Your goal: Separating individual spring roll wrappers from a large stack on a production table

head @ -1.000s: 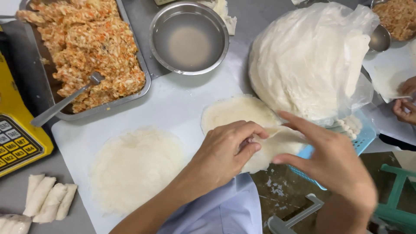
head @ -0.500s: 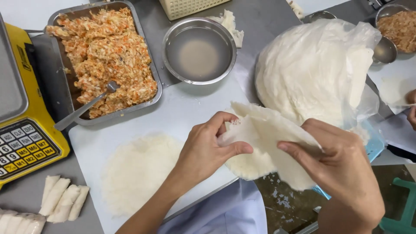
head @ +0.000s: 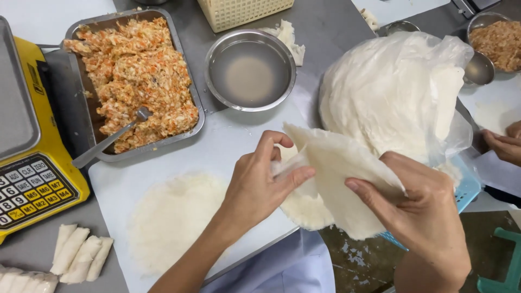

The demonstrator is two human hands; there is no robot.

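Bright, even overhead light; soft shadows; mild glare on the steel bowl (head: 250,70); edges perhaps slightly soft.

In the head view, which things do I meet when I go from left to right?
Yellow scale → tray of filling → steel bowl → left hand → wrapper sheet → right hand → another person's hand.

Beside the round silver steel bowl (head: 250,69) of cloudy grey water, the steel tray's (head: 182,40) shredded filling (head: 135,76) is orange flecked with cream. The thin round wrapper sheet (head: 347,184) is off-white and finely grainy, the scale (head: 40,184) yellow with a black keypad, and the worktop (head: 325,27) dull grey.
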